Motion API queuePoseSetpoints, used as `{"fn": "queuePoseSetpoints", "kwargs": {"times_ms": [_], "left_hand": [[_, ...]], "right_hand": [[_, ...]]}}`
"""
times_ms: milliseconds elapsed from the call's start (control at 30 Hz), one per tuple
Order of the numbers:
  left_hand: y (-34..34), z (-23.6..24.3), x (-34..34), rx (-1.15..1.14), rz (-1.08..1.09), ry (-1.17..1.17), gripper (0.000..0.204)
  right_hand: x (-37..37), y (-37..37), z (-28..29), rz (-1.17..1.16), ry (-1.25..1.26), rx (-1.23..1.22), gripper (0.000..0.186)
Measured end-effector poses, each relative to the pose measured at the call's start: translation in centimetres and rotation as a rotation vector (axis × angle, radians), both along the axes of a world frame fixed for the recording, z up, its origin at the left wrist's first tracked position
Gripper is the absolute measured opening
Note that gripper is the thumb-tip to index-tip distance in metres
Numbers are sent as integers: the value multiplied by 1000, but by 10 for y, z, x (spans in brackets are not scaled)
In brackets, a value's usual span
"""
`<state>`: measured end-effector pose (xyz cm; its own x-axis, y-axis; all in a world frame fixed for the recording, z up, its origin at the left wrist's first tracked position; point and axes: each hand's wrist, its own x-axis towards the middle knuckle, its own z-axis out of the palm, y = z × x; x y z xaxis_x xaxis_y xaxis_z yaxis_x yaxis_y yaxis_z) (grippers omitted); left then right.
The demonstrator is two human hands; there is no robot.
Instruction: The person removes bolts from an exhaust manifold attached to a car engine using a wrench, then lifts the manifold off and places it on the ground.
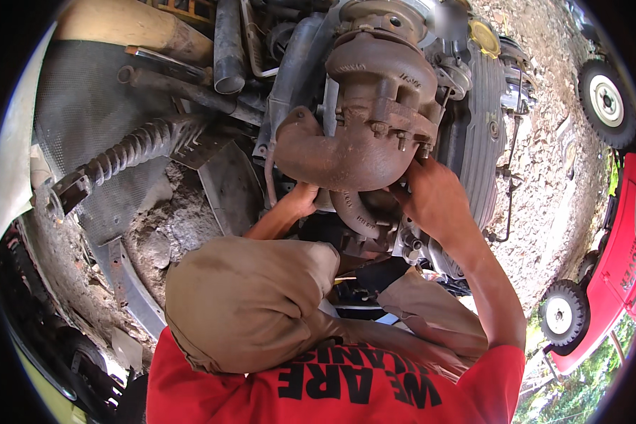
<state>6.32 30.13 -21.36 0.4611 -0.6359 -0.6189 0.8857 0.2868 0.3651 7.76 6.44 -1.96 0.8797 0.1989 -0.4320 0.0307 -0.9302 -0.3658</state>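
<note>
A rusty brown exhaust manifold with a turbocharger housing (pixel 346 152) fills the middle of the view, mounted on an engine. My right hand (pixel 438 198) reaches in at its right lower side, just below the flange bolts (pixel 401 140). The fingers are curled, with the tips hidden behind the casting, so what they hold cannot be made out. My left hand (pixel 305 199) is tucked under the elbow of the manifold at the left, its fingers hidden behind the metal. Between the hands a curved cast pipe (pixel 357 215) runs down to a metal fitting (pixel 411 244).
A ribbed engine cover (pixel 484 134) with a yellow cap (pixel 485 37) lies to the right. On the left are a coil-over spring (pixel 131 145), metal pipes (pixel 228 49) and a bent metal plate (pixel 230 184). My bent knee (pixel 254 297) is close below. A red vehicle (pixel 608 283) stands far right.
</note>
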Motion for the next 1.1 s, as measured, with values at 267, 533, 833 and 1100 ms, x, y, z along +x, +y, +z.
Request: {"fn": "queuePoseSetpoints", "kwargs": {"times_ms": [267,533,833,1100], "left_hand": [[1,25,11,87,12,-75,82],[5,19,8,151,25,-49,80],[9,21,13,128,1,-25,80],[9,14,11,146,-35,-26,81]], "right_hand": [[-3,-7,-9,122,-67,16,26],[0,-6,-6,116,-90,94,24],[-3,-5,-5,75,-85,100,26],[-2,-3,-3,58,-39,77,30]]}}
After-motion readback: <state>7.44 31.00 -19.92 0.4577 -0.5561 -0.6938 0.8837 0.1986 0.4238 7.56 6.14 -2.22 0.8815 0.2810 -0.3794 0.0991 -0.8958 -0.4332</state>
